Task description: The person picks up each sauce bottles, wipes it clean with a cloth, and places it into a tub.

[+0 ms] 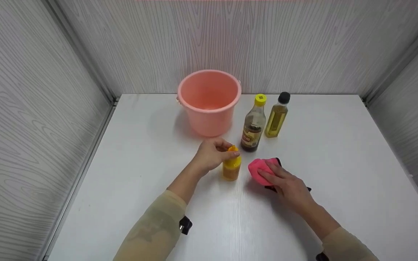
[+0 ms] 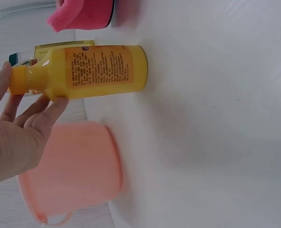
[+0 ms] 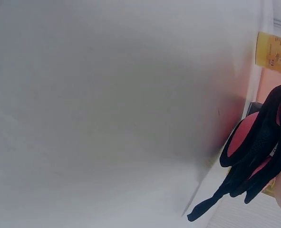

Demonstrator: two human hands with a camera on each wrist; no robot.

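Yellow plastic is the centre of it: the small yellow squeeze bottle with the orange cap (image 1: 232, 167) stands upright on the white worktop (image 1: 339, 174), in the middle, just near of the dark sauce bottle with the yellow cap (image 1: 254, 125). The left hand (image 1: 212, 154) comes in from the left and curls its fingers (image 2: 40, 111) around the bottle's neck and cap, thumb on the far side, so that is a grip up at the top end, base on the surface. Right of it, the right hand (image 1: 285, 181) lies over the pink cleaning cloth with a black backing (image 1: 263, 169), fingers bent down onto it; the right-wrist view shows black straps (image 3: 254, 161) hanging by the palm, so the cloth looks held rather than merely touched.

By my reading, this is the pick-up stage: bottle secured, cloth readied, nothing lifted yet. The next move seems to call for a steady lift by the neck, with bottle and cloth brought together, and a grip that high could let the body swing, so it wants a firm, level hold.

Far behind stands the pink plastic bucket (image 1: 209, 101), open-topped, left of the two tall bottles; the pale oil bottle with the black cap (image 1: 277, 117) sits just right of the dark one, well clear of both hands.
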